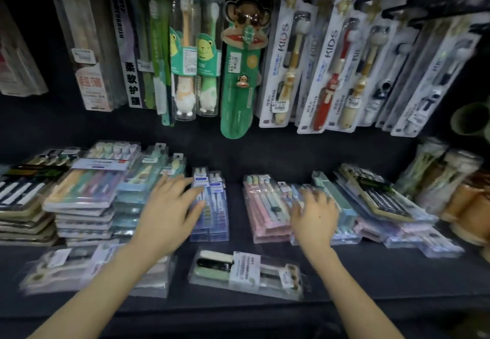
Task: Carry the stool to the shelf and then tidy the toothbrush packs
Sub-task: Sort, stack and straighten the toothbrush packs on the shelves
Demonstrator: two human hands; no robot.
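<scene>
Toothbrush packs [87, 187] lie stacked on the shelf [236, 232], behind a loose pack [246, 272]. Behind and left of that pack, the left hand [169, 206] lies spread on a blue stack [214, 206]. Behind and right of it, the right hand [315, 214] rests on a pastel stack [265, 214]; blur hides any grip. The packs are probably light, stiff and slick, so hold them by their long edges.
</scene>
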